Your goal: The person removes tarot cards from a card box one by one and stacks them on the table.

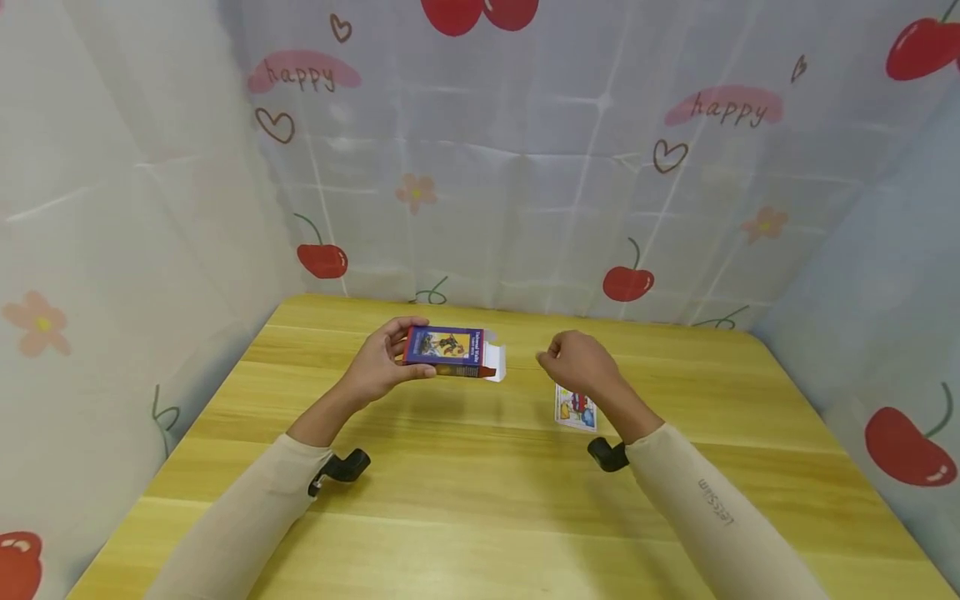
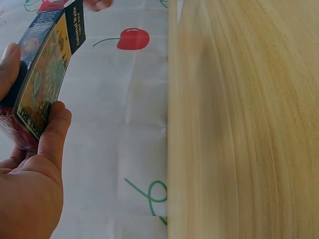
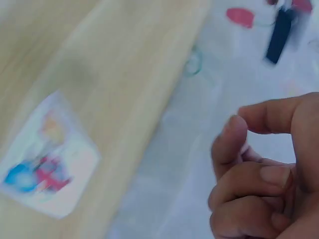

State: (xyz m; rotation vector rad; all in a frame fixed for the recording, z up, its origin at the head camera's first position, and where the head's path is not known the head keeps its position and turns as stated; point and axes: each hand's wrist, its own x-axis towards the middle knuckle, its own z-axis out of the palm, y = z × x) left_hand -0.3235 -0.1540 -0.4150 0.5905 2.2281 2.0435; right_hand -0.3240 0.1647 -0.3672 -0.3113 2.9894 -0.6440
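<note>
My left hand [image 1: 375, 365] holds a tarot card box [image 1: 444, 344] above the table, thumb along its near side and fingers behind. The box is blue with a yellow picture and lettering, tilted in the left wrist view. White flaps [image 1: 495, 358] stick out from its open right end. To the right of this end is my right hand [image 1: 585, 362], raised, with fingers curled and the thumb and index tips together. Nothing shows between them in the right wrist view. A white-bordered card [image 3: 50, 159] with a colourful picture lies on the table below, partly covered by this hand in the head view.
The wooden table [image 1: 420, 517] reaches back to a hanging sheet [image 1: 480, 225] printed with cherries, hearts and flowers. Similar sheets close in both sides. Black mounts [image 1: 348, 465] stick out from both beige sleeves near the wrists.
</note>
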